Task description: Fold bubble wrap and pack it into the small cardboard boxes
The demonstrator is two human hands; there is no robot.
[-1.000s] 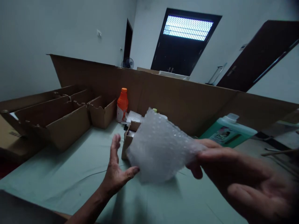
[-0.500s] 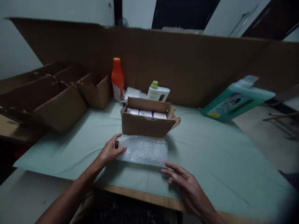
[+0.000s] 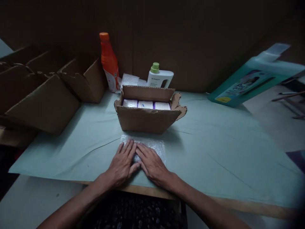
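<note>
A sheet of bubble wrap [image 3: 157, 147] lies on the cloth-covered table, close to its front edge. Flat on its left part rests my left hand [image 3: 122, 162], fingers stretched out. My right hand [image 3: 152, 163] lies flat beside it, and the fingertips and thumbs of both hands meet over the wrap. The two hands hide much of the sheet. Just behind it stands an open cardboard box [image 3: 143, 119] with torn flaps at its right end. Inside the box are three white-topped packs [image 3: 145, 105] with purple edges, side by side.
Behind the box stand an orange bottle [image 3: 109, 63], folded bubble wrap [image 3: 130, 80] and a white jug with a green cap [image 3: 160, 78]. Cardboard bins [image 3: 45, 101] line the left. A tilted jug of green liquid [image 3: 250, 79] stands at the right. A cardboard wall [image 3: 190, 41] closes the back.
My left hand has let go of the wrap's left edge, and both hands have come together flat on it. The wrap now lies down on the table. The view has tilted downward.
</note>
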